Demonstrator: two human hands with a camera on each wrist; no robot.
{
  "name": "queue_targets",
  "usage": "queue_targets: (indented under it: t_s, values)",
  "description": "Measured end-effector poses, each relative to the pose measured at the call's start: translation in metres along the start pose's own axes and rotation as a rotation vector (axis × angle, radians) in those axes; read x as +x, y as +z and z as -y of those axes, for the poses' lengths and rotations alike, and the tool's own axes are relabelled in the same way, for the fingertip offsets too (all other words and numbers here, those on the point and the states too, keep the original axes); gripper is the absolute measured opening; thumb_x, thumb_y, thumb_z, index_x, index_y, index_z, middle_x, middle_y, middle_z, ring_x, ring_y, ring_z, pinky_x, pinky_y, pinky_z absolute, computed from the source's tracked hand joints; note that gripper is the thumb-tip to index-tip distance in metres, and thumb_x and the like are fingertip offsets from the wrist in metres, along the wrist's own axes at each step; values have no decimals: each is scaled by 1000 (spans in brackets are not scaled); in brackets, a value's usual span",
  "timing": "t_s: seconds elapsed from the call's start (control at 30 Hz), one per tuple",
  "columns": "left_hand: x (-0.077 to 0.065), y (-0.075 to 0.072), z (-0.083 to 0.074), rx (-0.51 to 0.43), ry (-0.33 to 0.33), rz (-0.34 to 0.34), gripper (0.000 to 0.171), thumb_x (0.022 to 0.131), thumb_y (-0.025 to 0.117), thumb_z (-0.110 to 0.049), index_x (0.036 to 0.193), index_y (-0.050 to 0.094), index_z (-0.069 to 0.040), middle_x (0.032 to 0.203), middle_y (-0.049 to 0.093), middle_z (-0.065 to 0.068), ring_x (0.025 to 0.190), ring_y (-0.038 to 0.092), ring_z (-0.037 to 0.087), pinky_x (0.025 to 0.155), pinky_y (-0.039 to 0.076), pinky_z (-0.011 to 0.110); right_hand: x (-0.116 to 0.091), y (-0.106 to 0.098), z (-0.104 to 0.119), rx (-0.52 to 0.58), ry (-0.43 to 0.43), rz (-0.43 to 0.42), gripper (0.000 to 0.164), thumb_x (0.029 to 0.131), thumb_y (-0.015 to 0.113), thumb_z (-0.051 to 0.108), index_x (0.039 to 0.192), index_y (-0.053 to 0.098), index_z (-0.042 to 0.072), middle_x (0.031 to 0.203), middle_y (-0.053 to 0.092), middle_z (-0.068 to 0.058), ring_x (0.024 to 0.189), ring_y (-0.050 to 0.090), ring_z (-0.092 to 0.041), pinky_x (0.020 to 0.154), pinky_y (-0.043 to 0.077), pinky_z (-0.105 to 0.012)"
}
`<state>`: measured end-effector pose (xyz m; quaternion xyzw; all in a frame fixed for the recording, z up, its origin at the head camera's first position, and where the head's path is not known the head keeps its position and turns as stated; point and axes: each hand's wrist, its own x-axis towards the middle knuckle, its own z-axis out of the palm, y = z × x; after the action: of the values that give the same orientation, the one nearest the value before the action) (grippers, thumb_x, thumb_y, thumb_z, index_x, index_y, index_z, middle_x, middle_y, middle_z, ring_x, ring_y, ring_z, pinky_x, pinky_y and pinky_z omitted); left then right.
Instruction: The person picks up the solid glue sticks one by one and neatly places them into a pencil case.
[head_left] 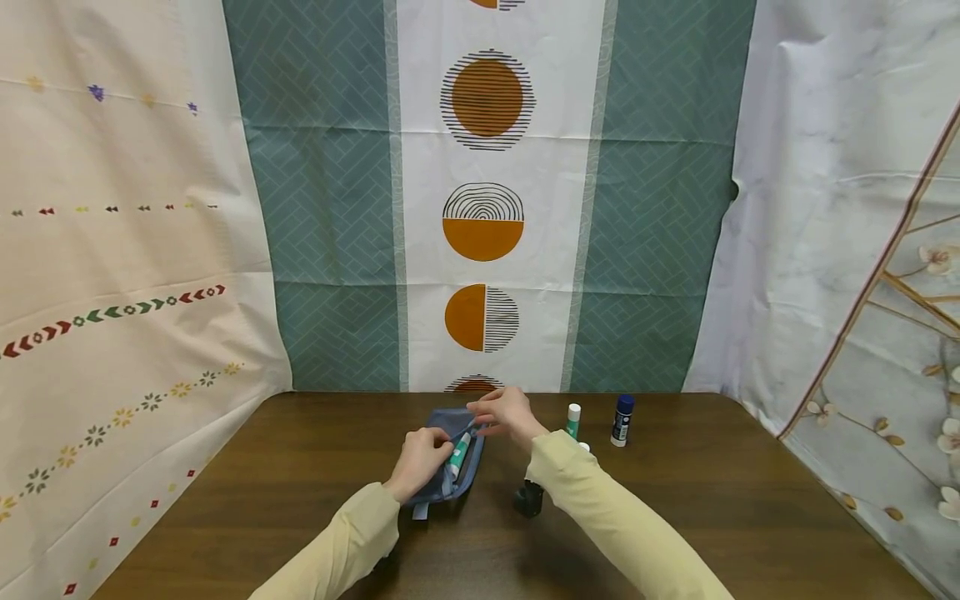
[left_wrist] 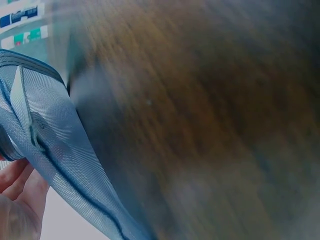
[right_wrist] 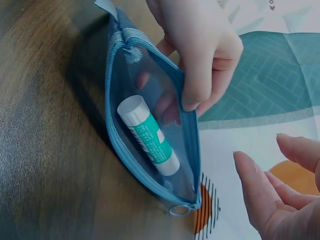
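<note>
A blue mesh zipper pouch (head_left: 438, 421) is held with its mouth spread wide. My left hand (head_left: 422, 458) pinches one side of its zippered rim, thumb inside view and fingers behind the mesh (right_wrist: 200, 55). Within the pouch lies a green and white glue stick (right_wrist: 150, 137), tilted along the opening. My right hand (head_left: 504, 412) hovers by the far end of the pouch, close to the zipper pull (right_wrist: 179, 210). Its thumb and fingers (right_wrist: 255, 185) are spread apart with nothing between them. In the left wrist view the pouch (left_wrist: 75, 125) hides part of the left fingers.
Right of the pouch, a green glue stick (head_left: 573, 421) and a dark blue glue stick (head_left: 622, 421) stand upright on the brown table (head_left: 697, 492). A small white top (head_left: 584, 447) and a black object (head_left: 528, 498) are near the right sleeve. Patterned cloths hang behind.
</note>
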<state>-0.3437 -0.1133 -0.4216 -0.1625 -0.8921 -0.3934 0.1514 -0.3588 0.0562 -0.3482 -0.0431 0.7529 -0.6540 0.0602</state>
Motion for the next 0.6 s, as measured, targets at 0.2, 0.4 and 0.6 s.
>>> queue_targets:
  t_s: [0.2, 0.4, 0.6]
  values:
    - [-2, -2, 0, -7, -6, 7, 10, 83, 57, -4, 82, 66, 1, 70, 59, 1, 60, 50, 12, 55, 44, 28, -3, -9, 5, 11, -16, 17, 35, 79, 69, 8, 104, 55, -11, 93, 60, -20, 82, 62, -31, 69, 48, -43]
    - [-4, -3, 0, -14, -7, 0, 10, 83, 57, -4, 82, 66, 1, 71, 59, 1, 62, 50, 13, 57, 45, 29, -7, -20, 12, 37, -35, 33, 35, 80, 67, 8, 106, 54, -12, 94, 60, -19, 84, 61, -32, 70, 48, -44]
    - [-3, -3, 0, -19, -9, 2, 11, 83, 57, -4, 83, 67, 1, 73, 59, 2, 63, 51, 13, 58, 45, 29, -9, -26, 15, 56, -58, 53, 35, 81, 67, 9, 106, 55, -12, 96, 59, -18, 84, 61, -31, 73, 46, -46]
